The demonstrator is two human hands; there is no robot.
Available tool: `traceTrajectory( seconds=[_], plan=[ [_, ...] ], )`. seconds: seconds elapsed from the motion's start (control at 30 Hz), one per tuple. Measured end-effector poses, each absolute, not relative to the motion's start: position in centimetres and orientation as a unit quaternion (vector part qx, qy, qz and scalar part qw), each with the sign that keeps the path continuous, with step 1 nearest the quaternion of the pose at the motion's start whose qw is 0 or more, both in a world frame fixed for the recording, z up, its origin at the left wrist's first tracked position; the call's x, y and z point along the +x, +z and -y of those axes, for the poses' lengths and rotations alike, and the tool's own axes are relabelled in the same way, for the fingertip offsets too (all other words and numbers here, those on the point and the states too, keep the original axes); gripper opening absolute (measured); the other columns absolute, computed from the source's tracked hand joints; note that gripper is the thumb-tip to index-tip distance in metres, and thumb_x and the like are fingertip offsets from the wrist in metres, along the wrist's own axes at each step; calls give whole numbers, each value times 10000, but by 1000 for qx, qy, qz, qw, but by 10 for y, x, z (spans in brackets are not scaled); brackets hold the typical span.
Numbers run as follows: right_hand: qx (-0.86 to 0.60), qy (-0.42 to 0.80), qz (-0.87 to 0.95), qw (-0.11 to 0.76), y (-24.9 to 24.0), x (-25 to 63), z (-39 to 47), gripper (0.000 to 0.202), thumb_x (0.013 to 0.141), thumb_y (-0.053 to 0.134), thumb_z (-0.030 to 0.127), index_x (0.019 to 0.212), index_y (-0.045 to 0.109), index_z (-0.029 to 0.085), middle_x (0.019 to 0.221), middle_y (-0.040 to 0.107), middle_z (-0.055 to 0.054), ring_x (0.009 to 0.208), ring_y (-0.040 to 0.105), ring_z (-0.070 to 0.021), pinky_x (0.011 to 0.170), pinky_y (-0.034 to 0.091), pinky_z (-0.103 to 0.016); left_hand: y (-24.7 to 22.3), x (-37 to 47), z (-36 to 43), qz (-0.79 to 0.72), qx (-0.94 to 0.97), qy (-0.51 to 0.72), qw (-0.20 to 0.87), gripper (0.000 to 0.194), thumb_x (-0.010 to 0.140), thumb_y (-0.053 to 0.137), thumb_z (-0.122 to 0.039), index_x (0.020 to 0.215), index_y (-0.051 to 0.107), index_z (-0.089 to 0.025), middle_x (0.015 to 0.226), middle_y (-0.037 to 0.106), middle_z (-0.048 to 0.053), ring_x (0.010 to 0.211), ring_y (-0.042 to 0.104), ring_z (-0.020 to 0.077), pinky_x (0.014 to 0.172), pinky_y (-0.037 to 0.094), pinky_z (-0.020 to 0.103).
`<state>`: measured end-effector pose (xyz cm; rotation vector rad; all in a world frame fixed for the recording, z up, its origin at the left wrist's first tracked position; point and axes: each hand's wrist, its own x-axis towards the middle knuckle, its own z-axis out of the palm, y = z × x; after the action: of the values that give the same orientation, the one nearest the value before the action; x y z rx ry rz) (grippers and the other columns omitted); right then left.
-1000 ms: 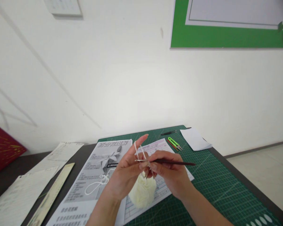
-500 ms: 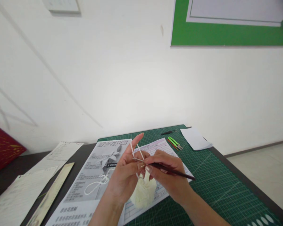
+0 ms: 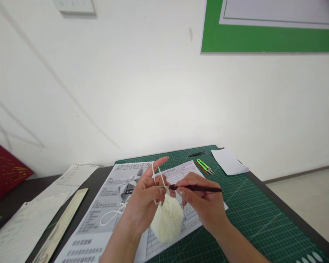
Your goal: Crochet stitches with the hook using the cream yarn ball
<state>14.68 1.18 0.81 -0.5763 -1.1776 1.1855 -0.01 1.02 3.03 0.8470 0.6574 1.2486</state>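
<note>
Cream yarn [image 3: 158,172] loops over the raised index finger of my left hand [image 3: 144,199], whose thumb and other fingers pinch the yarn work near the hook's tip. My right hand [image 3: 201,195] grips a dark-handled crochet hook [image 3: 200,188], held nearly level and pointing left at the pinched yarn. The stitches between the fingertips are too small to make out. Just below both hands a cream yarn ball [image 3: 167,221] rests on a lined sheet [image 3: 189,219]. A loose white yarn tail [image 3: 109,215] lies on the printed sheet to the left.
A green cutting mat [image 3: 252,208] covers the table's right part. On it lie green thread snips [image 3: 204,165], black tweezers [image 3: 197,154] and white paper [image 3: 229,161]. Left are a printed pattern sheet [image 3: 84,233], a ruler [image 3: 61,226], handwritten papers [image 3: 24,226] and a red item [image 3: 5,171].
The hook has swung from slanting down rightward to nearly level, and my right hand has turned with it. My left hand still holds the yarn. The view has shifted slightly.
</note>
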Motion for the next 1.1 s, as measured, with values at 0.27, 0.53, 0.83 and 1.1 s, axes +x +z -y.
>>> traceTrajectory(
  seconds=[0.27,0.53,0.83,1.1],
  plan=[
    [-208,562,454,659,2,147,-17,95,799,692,270,831,749,202,620,708,-21,487,610,-110,481,512,-219,28,-1,-11,-224,340,587,700,593,613,643,-17,1179,617,-193,503,543,-37,575,507,111,564,363,206],
    [-184,694,323,616,2,143,-17,145,669,811,218,787,741,173,636,754,-38,489,675,-110,491,561,-173,32,-4,-7,-151,346,599,706,604,640,641,-45,1232,590,-152,540,584,-3,602,519,141,541,374,228],
    [-124,753,273,585,4,145,-15,102,745,758,207,818,732,142,635,745,-29,508,677,-89,530,575,-157,28,-5,-6,-71,332,574,745,633,659,575,1,1251,582,-224,668,649,21,669,589,162,608,442,257],
    [-90,761,285,576,8,145,-11,98,798,714,212,867,719,142,671,753,-32,545,686,-92,557,599,-191,26,-4,-2,-53,347,572,741,643,657,587,-43,1274,564,-220,637,642,11,658,591,163,611,432,258]
  ],
)
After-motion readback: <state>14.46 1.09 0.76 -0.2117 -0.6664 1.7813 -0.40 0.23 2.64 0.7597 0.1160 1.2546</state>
